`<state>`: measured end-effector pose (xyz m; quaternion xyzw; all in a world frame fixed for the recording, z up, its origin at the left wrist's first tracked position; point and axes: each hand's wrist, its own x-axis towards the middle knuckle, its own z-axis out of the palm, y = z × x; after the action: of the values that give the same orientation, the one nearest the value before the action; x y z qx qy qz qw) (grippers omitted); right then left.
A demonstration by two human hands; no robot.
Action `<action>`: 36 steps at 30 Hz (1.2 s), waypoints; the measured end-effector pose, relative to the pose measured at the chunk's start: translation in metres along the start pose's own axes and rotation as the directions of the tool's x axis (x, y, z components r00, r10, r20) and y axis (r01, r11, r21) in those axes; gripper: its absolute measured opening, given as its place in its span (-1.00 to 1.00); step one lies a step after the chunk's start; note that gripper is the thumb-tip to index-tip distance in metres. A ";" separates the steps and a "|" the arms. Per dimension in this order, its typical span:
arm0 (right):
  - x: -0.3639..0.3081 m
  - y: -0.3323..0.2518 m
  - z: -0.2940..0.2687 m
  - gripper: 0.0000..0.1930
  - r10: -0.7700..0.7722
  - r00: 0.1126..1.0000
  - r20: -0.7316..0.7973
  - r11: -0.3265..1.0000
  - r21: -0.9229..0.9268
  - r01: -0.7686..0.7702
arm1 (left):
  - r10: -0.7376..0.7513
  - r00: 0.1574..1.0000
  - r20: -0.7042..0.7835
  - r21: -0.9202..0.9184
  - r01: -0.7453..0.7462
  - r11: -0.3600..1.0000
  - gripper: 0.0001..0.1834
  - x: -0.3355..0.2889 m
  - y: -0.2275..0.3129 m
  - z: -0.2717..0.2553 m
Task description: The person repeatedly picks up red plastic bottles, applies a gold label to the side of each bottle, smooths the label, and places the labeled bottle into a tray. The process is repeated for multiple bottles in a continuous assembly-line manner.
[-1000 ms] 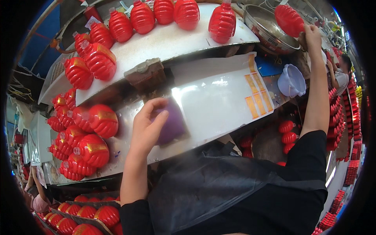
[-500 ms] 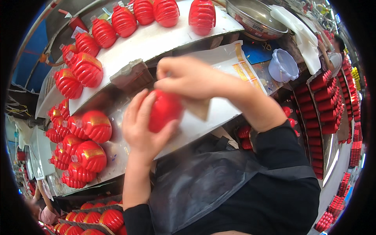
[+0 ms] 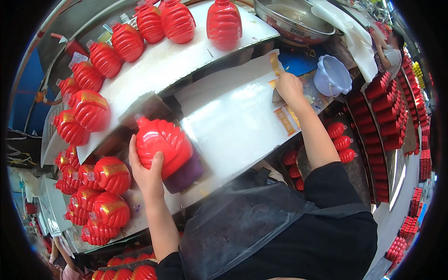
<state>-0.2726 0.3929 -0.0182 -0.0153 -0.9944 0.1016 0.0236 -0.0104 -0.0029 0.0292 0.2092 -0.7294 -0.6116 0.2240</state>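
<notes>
My left hand (image 3: pixel 148 175) grips a red plastic bottle (image 3: pixel 164 143) by its lower left side, thumb on the front. The bottle has molded leaf-like ridges, a clear neck toward the far left, and no label on the side facing me. Under it is a purple pad (image 3: pixel 185 173). My right hand (image 3: pixel 289 87), fingers closed, is at the right end of a white sheet (image 3: pixel 224 126), beside gold labels (image 3: pixel 283 121). A brownish flat edge shows below its fingers; what it holds is mostly hidden.
Red bottles (image 3: pixel 178 21) line a raised white board (image 3: pixel 196 53); gold-labelled ones (image 3: pixel 111 210) cluster at left. A metal basin (image 3: pixel 298 18) and a pale blue bucket (image 3: pixel 332 75) stand at the far right. Racks of red bottles (image 3: pixel 389 112) and a person (image 3: pixel 391 56) are beyond.
My right hand has left the bottle and moved right to the gold labels. My left hand has shifted slightly left and nearer with the bottle, which now shows its broad side. The purple pad is now visible.
</notes>
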 end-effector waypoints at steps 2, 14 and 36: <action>0.010 -0.002 0.004 -0.66 0.016 0.999 0.048 1.000 -0.016 -0.015 | 0.056 0.998 -0.011 0.053 -0.055 0.997 -0.13 -0.003 -0.001 0.000; -0.143 -0.059 -0.006 -0.36 -0.475 0.826 0.303 0.844 -0.107 0.525 | 0.032 0.997 -0.068 -0.295 -0.050 0.954 -0.19 -0.010 -0.009 0.014; -0.198 0.014 -0.015 -0.76 -0.799 0.598 -0.062 0.563 0.273 0.780 | 0.068 0.996 -0.053 -0.280 -0.081 0.957 -0.21 -0.009 -0.025 0.012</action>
<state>-0.0736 0.4028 -0.0151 0.4375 -0.8721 0.2163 0.0344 -0.0088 0.0079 0.0021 0.1607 -0.6371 -0.6958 0.2900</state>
